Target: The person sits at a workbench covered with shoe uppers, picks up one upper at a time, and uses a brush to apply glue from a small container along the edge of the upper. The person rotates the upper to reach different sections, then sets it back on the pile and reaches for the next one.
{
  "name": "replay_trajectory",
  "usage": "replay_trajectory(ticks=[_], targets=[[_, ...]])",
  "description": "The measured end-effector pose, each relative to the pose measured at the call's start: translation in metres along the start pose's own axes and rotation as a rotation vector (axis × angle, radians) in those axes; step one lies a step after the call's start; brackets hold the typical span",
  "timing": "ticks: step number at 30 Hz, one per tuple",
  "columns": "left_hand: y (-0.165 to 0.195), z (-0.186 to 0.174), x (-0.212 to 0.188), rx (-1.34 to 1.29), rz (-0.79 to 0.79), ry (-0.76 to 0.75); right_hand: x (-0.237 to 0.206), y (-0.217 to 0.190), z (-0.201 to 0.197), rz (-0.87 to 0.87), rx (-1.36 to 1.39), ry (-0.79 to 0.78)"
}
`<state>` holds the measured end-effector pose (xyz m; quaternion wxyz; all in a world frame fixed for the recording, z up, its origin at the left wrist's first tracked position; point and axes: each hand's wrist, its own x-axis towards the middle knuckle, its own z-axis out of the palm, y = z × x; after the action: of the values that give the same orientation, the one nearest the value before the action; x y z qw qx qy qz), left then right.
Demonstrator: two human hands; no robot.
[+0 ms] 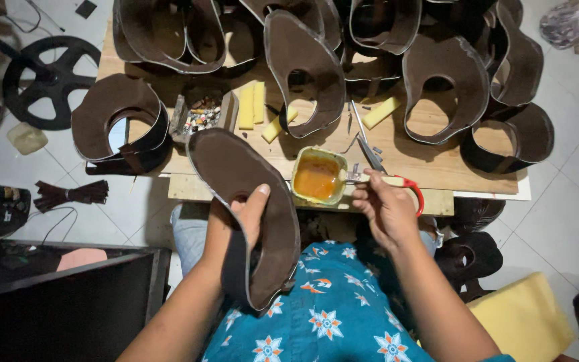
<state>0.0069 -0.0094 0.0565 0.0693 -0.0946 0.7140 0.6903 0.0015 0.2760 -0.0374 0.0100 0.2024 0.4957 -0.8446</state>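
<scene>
The left hand (pixel 246 214) is clamped on a dark brown leather shoe upper (pixel 246 201), thumb pressed flat on its inner face near the foot opening and the fingers wrapped behind it. The upper is held tilted above the lap, its broad toe end pointing up and left over the table edge, its heel end low against the blue floral garment (pixel 330 315).

The right hand (pixel 387 211) is closed, fingertips pinched together on a thin handle, probably a brush (pixel 360 177), which reaches left to the rim of the glue tub. Whether the tip is in the glue cannot be told.

The small yellow-green tub (pixel 317 175) holds orange adhesive and sits at the near edge of the wooden worktable (pixel 423 167), just between the two hands. Scissors with red handles (pixel 397 175) lie on the table just behind the right hand, blades pointing up and left.

Further back on the table lie several yellow foam blocks (pixel 252 104) and a small container of mixed small items (pixel 199 119). Many more brown leather uppers (pixel 306 67) stand or lie stacked across the far half of the table and along its left end.

On the tiled floor to the left lies a black spoked wheel (pixel 48 80). A yellow pad (pixel 521 315) lies on the floor at lower right.
</scene>
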Motion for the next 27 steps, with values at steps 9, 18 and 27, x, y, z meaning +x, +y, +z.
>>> replay_trajectory(ticks=[9,18,27], targets=[[-0.047,0.02,0.024,-0.53,-0.102,-0.048,0.004,0.03,-0.025,0.089,0.042,-0.024],[-0.039,0.047,0.015,-0.761,-0.059,-0.044,-0.035,0.016,-0.026,0.115,0.018,0.008],[-0.038,0.058,-0.014,-0.587,0.045,0.096,-0.155,0.001,0.041,-0.106,-0.428,-0.581]])
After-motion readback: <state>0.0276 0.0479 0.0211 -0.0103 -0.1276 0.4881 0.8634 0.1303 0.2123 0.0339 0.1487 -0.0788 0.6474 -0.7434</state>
